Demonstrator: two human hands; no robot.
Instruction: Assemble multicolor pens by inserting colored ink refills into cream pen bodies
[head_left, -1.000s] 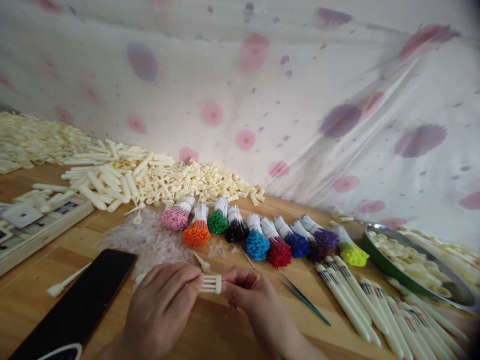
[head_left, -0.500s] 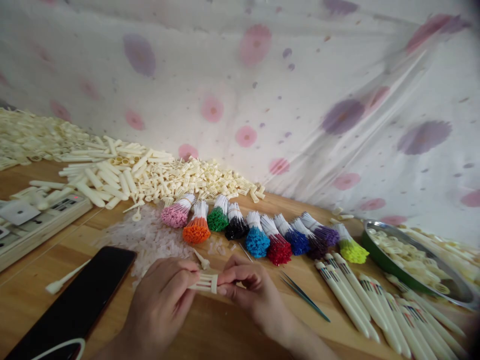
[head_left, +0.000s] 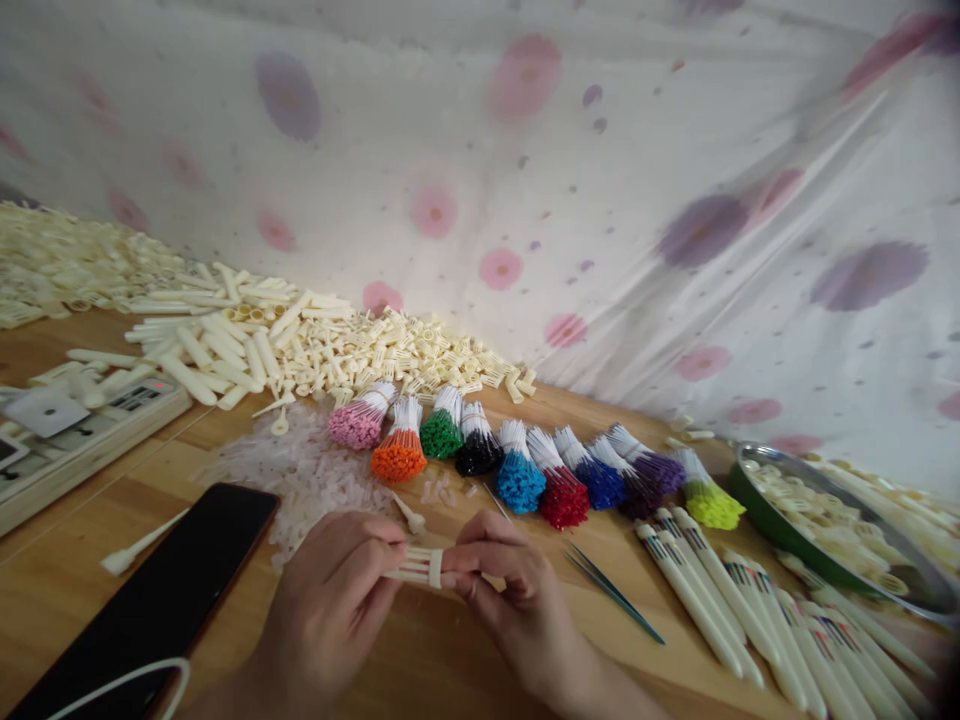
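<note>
The left hand and the right hand stand slightly apart over the near middle of the wooden surface, linked by 1 slotted part lying crosswise between them. The left thumb and fingers are closed on its left end; the right thumb and forefinger pinch at its right end, by the collar, and whether they also grip a smaller piece cannot be told. Held by its ends, the slotted part has its bars bare to view, probably so that its inside can be watched. Just beyond, 10 bundles form a row, 1 colour to each, most with their coloured ends toward the near side, an order that seems to make each colour easy to single out. The clear pieces lie loose beyond the left hand, and the tweezers rest right of the right hand, prongs toward the far side; both appear placed for short reach. At right, the pens lie side by side, and the dish has a rim that presumably stops its rings from scattering. The cream heap sits far left of centre against the sheet, likely out of the hands' way.
</note>
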